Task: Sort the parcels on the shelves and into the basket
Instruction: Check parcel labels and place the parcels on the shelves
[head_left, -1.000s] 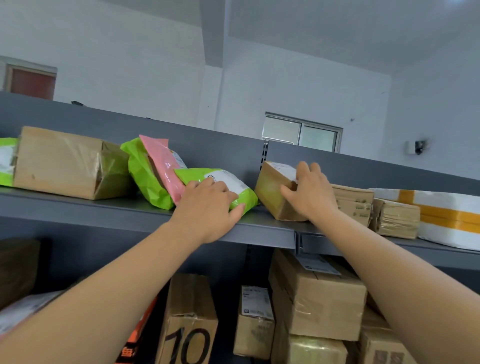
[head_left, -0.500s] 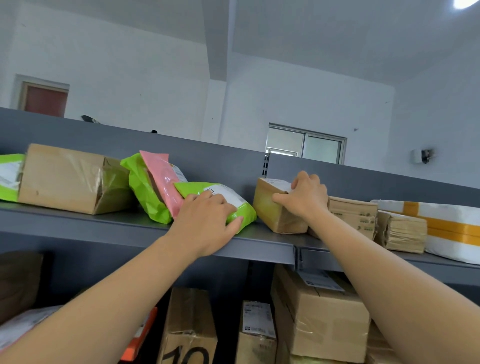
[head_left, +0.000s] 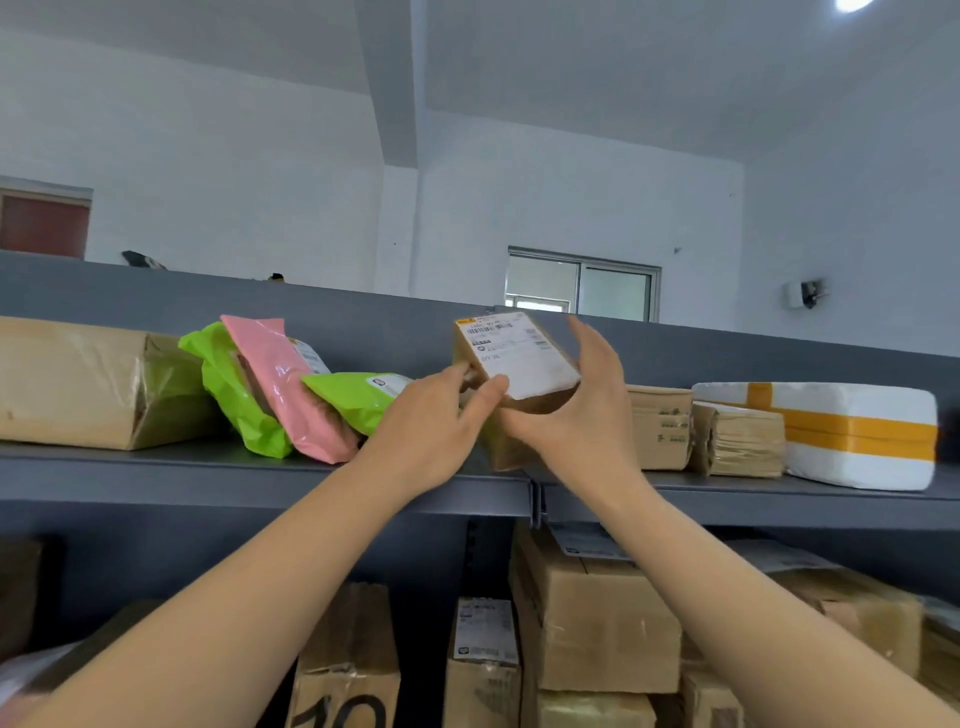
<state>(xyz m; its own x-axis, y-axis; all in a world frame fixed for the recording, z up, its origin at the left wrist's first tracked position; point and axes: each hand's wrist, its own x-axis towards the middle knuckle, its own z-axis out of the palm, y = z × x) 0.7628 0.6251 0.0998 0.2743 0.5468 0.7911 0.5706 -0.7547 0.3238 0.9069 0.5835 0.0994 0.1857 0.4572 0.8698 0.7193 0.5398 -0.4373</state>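
Right grip (head_left: 582, 415) cups the small labelled box (head_left: 519, 353) from below, left grip (head_left: 426, 426) pinches its near-left corner, box tilted label-up at the middle of the top shelf (head_left: 156, 467); suggest reading label first, then lifting clear of the green mailer (head_left: 358, 400).

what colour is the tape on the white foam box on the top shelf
Orange-yellow tape wraps the white foam box, clearest in the head view.

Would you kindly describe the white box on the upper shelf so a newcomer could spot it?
Look along the grey upper shelf to its right end. The white box lies there, beside brown cartons; it alone is white with yellow tape.
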